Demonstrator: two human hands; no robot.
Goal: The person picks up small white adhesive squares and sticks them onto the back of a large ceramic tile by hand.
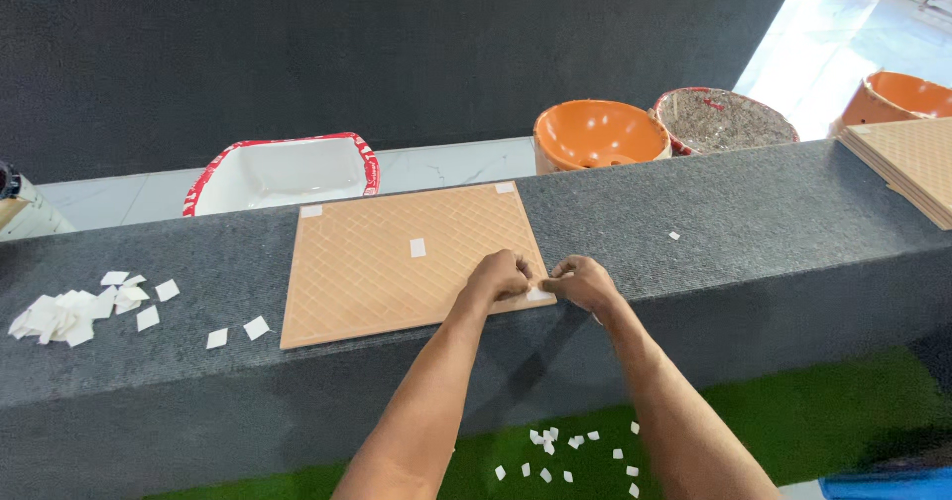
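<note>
Both sets of fingertips meet at the near right corner of the tile (412, 262), pinched down together on a small white square (538, 293) that sits right on that corner. The left hand (499, 275) is curled, knuckles up, resting on the tile's face, its fingers nipping the inner edge of the square; the right hand (585, 284) comes in from just off the tile's edge, thumb and forefinger closed on the outer side. The square looks paper-thin and limp, almost weightless, the sort of thing that needs fingernails at an edge rather than a full grip, and it would tear or curl easily. The tile under the fingers looks to be another matter: flat, stiff, tan with a ribbed diamond pattern, probably heavy and brittle at its corners, best lifted by two opposite edges. It lies flat on the grey carpeted ledge (754, 242), its near edge close to the ledge's front. Beyond the fingers, more white squares sit on the tile at its middle (417, 248) and at its two far corners. Well off to the left of the hands lies a heap of loose white bits (74, 312), and more are scattered on the green turf (823, 411) below. Behind the ledge stand a white basin (288, 173) and orange bowls (598, 133), and a stack of tiles (907, 163) sits far right.
</note>
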